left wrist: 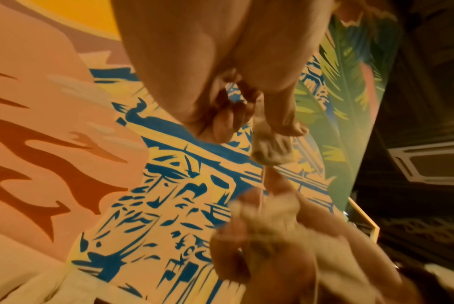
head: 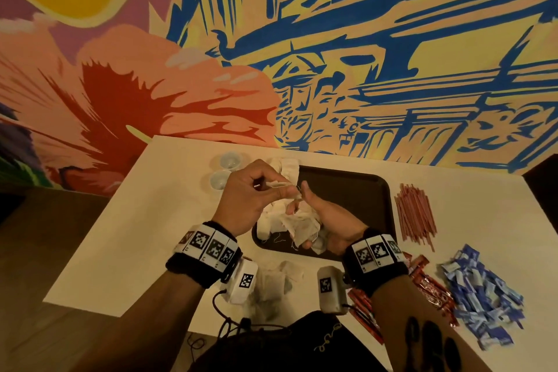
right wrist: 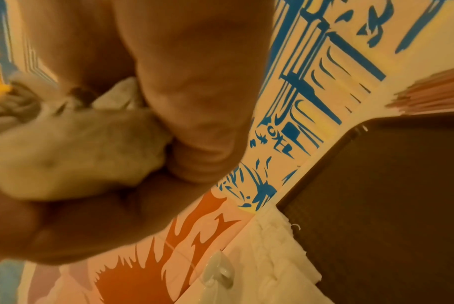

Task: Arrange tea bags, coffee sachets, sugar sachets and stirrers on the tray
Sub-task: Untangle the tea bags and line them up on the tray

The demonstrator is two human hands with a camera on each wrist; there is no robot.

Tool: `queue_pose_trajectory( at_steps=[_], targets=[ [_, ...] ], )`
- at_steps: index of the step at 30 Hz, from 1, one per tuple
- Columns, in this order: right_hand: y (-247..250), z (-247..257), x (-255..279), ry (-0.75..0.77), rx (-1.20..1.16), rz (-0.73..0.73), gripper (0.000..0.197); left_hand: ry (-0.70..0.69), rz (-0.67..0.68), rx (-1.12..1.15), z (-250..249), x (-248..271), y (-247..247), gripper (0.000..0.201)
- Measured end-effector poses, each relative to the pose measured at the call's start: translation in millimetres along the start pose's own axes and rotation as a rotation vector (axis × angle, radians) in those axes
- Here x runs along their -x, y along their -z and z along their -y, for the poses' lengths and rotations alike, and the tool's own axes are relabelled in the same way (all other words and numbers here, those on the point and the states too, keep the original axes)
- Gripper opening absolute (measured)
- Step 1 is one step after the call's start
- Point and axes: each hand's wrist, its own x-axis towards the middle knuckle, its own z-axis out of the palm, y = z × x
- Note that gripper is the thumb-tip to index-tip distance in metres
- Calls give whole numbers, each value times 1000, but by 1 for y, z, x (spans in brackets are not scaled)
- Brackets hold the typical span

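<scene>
A dark brown tray [head: 356,187] lies on the white table, with white tea bags [head: 285,169] lined along its left side. Above the tray's left part, my right hand [head: 299,201] is palm up and cups a tangled bunch of tea bags [head: 302,225]; the right wrist view shows the bunch [right wrist: 77,156] held under the thumb. My left hand [head: 283,187] pinches one tea bag [left wrist: 269,148] just above that bunch. Pink stirrers [head: 415,214], red coffee sachets [head: 431,284] and blue sugar sachets [head: 483,296] lie on the table right of the tray.
Two small pale cups [head: 225,170] stand left of the tray's far corner. More tea bags [head: 271,284] lie on the table near the front edge, between my wrists. A painted wall rises right behind the table.
</scene>
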Motion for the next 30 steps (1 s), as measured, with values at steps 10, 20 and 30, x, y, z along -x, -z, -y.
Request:
queue_pose_trajectory(
  at_steps=[10,20,30],
  targets=[
    [-6,12,-1,111,-278,29,45,-1,173,-27,8,-7,7,33],
    [2,11,-2,333,-67,-175,21,244,81,49,12,-15,10,22],
    [20,3,10,350,29,-236,27,237,109,-51,0,-12,0,17]
  ],
)
